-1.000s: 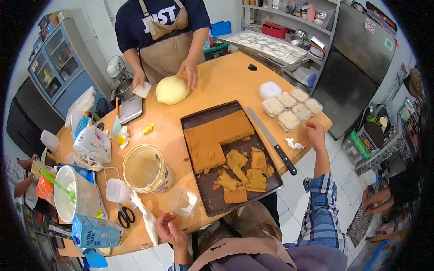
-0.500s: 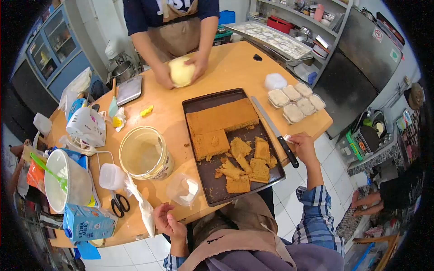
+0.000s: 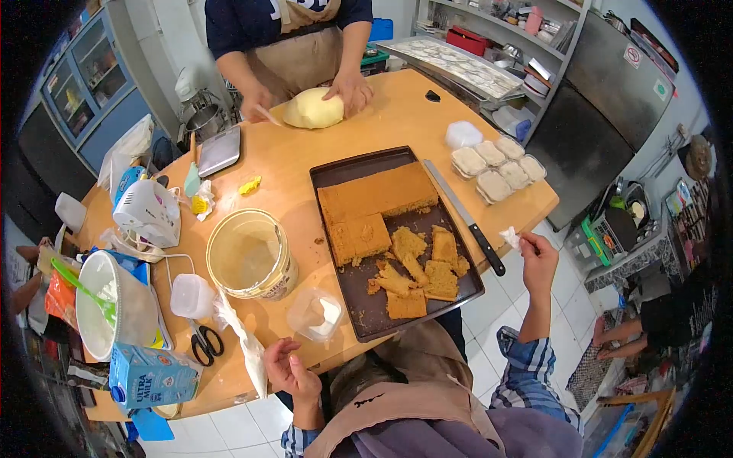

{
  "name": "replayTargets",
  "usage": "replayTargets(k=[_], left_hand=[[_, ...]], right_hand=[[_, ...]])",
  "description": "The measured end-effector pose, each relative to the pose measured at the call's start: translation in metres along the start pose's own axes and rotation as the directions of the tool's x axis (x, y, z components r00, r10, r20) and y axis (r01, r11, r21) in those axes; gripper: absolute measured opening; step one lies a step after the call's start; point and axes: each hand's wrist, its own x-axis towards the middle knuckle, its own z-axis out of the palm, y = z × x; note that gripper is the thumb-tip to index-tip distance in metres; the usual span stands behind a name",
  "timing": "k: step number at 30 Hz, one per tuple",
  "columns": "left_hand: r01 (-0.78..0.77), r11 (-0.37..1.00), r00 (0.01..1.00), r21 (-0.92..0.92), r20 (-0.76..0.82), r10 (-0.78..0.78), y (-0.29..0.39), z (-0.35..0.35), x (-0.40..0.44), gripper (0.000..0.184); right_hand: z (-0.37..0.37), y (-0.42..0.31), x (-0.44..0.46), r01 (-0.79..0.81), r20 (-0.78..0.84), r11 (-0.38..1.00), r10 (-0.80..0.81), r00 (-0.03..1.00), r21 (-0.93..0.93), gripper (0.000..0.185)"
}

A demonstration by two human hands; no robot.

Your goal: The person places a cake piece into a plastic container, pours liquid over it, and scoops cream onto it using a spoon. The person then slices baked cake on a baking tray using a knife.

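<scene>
The right hand (image 3: 539,263) pinches a white scrap (image 3: 510,237) at the table's (image 3: 405,107) near right edge; the left hand (image 3: 294,374) curls loosely, fingers apart; a careless swing could knock down the knife (image 3: 461,210), seemingly overhanging.

A blue cabinet with glass doors (image 3: 114,122) stands on the left, with a white stand mixer with a metal bowl (image 3: 197,103) near it; on the right, a tall dark refrigerator (image 3: 603,122) stands beside grey metal shelves (image 3: 496,27) carrying a red box (image 3: 467,40)
</scene>
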Motion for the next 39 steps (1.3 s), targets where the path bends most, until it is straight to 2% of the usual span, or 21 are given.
replayTargets(k=[2,5,11,14,19,22,23,26,27,30,39], left_hand=[[0.021,0.999,1.000,-0.035,-0.020,-0.021,0.000,0.001,-0.001,0.029],[0.043,0.999,0.999,-0.032,-0.016,-0.043,0.002,0.002,-0.001,0.029],[0.052,0.998,0.999,-0.033,-0.015,-0.052,0.003,0.002,0.000,0.028],[0.013,0.998,1.000,-0.066,-0.024,-0.015,0.003,0.003,0.001,0.025],[0.017,0.999,1.000,-0.047,0.017,-0.016,0.004,0.001,0.003,0.024],[0.018,0.999,1.000,-0.046,-0.009,-0.019,0.007,0.005,0.004,0.023],[0.014,0.999,1.000,-0.044,-0.024,-0.015,0.007,0.005,0.004,0.023],[0.017,1.000,1.000,-0.013,-0.004,-0.017,0.005,0.002,0.003,0.023],[0.024,0.999,1.000,-0.031,-0.007,-0.025,0.004,0.002,0.002,0.023],[0.036,0.997,0.999,-0.064,-0.009,-0.037,0.004,0.003,0.002,0.022],[0.037,0.999,0.999,-0.027,0.019,-0.037,0.004,-0.001,0.002,0.022]], right_hand=[[0.005,-0.012,-0.007,-0.020,-0.024,0.996,0.022,0.999,0.083,0.013],[0.026,-0.012,-0.012,0.060,-0.029,0.997,-0.058,0.998,0.046,0.014],[0.071,-0.038,-0.016,0.206,0.145,0.973,-0.190,0.971,-0.106,0.015],[0.077,-0.034,-0.015,0.236,0.135,0.967,-0.222,0.966,-0.099,0.015],[0.065,-0.034,-0.014,0.212,0.182,0.969,-0.188,0.965,-0.124,0.016],[0.060,-0.037,-0.016,0.311,0.132,0.925,-0.288,0.949,-0.220,0.017],[0.058,-0.038,-0.017,0.266,0.103,0.940,-0.249,0.963,-0.213,0.019],[0.052,-0.047,-0.019,0.299,-0.029,0.941,-0.307,0.951,-0.160,0.021],[0.048,-0.053,-0.023,0.254,-0.040,0.957,-0.262,0.964,-0.142,0.022],[0.044,-0.070,-0.034,0.278,-0.125,0.957,-0.287,0.950,-0.084,0.021],[0.039,-0.097,-0.053,0.277,-0.174,0.960,-0.269,0.947,0.028,0.023]])
